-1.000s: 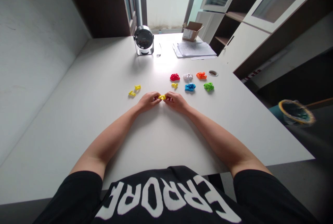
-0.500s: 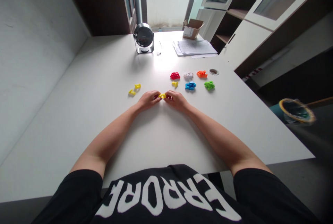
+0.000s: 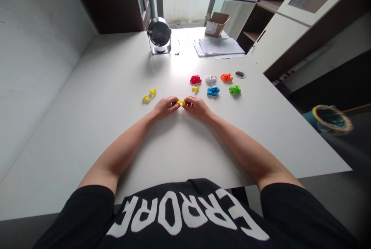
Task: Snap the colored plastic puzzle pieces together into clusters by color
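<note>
Between my hands is a small yellow plastic piece (image 3: 181, 102), too small for me to tell its kind. My left hand (image 3: 166, 107) pinches its left end, and my right hand (image 3: 197, 107) pinches its right end. Left of my hands lie two loose yellow pieces (image 3: 152, 92). Another yellow piece (image 3: 195, 89) rests just beyond my right hand. Further right sit small moulded plastic shapes: red (image 3: 195, 79), white (image 3: 211, 79), orange (image 3: 226, 77), blue (image 3: 213, 91) and green (image 3: 234, 90).
A round black fan-like device (image 3: 159, 34) on a metal stand is at the back of the white table (image 3: 185, 152). Papers (image 3: 220, 46) and an open cardboard box (image 3: 216, 25) are at back right. A lined bin (image 3: 330, 119) stands beyond the right edge.
The whole view has shifted slightly, so the table things appear a little higher. Both hands still hold the yellow piece in about the same place.
</note>
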The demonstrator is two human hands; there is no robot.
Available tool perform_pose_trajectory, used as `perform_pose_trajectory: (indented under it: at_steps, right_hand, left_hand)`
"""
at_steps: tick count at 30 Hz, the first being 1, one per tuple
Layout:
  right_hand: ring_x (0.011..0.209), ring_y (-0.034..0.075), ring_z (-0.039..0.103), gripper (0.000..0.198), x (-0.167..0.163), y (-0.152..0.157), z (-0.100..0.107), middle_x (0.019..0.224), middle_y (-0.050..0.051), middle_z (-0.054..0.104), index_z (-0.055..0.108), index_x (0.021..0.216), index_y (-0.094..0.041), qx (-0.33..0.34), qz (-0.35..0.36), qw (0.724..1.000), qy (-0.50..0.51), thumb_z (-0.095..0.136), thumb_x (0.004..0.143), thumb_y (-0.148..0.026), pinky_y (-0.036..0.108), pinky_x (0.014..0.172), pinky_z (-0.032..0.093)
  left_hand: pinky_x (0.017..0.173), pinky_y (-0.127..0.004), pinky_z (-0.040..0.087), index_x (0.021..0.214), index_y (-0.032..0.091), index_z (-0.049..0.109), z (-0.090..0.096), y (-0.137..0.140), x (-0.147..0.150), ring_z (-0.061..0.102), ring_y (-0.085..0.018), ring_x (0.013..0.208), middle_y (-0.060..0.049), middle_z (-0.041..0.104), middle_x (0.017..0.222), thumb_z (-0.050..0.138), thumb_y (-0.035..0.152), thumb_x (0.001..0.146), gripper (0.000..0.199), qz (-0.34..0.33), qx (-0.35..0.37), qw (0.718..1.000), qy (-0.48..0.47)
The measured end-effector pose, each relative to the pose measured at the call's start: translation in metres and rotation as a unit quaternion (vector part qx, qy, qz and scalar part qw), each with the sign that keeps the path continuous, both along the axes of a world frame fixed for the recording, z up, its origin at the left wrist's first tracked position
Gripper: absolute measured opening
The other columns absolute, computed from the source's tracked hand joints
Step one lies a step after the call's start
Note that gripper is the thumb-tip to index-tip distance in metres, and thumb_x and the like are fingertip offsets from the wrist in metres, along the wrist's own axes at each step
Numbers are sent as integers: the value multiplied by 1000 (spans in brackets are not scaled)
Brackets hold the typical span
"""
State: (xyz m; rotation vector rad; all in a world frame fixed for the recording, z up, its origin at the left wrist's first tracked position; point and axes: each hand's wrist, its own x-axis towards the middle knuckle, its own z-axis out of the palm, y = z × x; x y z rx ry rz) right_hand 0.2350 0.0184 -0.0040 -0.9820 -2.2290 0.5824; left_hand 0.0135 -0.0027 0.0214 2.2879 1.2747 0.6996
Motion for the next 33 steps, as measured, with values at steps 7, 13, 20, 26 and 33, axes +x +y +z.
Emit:
perform_pose_trajectory:
  at_steps: [7, 13, 20, 26, 33]
  right_hand:
    - [63, 12, 48, 11, 0, -1, 0, 81, 1, 60, 61, 85, -19, 0, -1, 1000, -2, 59, 87, -30, 25, 61, 36]
    - [64, 12, 48, 11, 0, -1, 0, 81, 2, 60, 61, 86, -19, 0, -4, 1000, -4, 59, 87, -30, 24, 62, 36]
    - [64, 13, 48, 12, 0, -1, 1, 82, 2, 61, 61, 86, -20, -8, -2, 1000, -5, 58, 88, -32, 25, 62, 37]
    - [64, 13, 48, 12, 0, 0, 0, 81, 2, 61, 61, 85, -20, -5, -6, 1000, -5, 59, 87, -32, 25, 62, 36]
    - [64, 12, 48, 12, -1, -2, 3, 80, 1, 60, 61, 83, -20, -6, -5, 1000, -1, 59, 87, -30, 25, 62, 36]
  left_hand:
    - [64, -26, 39, 94, 18, 65, 1, -1, 0, 52, -15, 70, -2, 64, 84, 52, 35, 89, 22, 1, -4, 1000, -2]
    - [64, -27, 39, 94, 18, 65, 0, 0, 0, 52, -15, 70, -3, 65, 85, 52, 36, 89, 23, 3, -4, 1000, -2]
    - [66, -27, 40, 94, 19, 66, 2, -2, 1, 53, -15, 70, -3, 65, 85, 52, 36, 89, 23, 6, -5, 1000, 1]
    - [67, -27, 40, 96, 19, 66, 0, 0, 0, 54, -16, 72, -3, 65, 85, 51, 36, 89, 23, 2, -3, 1000, 0]
    - [66, -27, 40, 95, 19, 66, -1, 1, 0, 54, -16, 72, -3, 65, 86, 51, 38, 90, 25, 3, -7, 1000, 0]
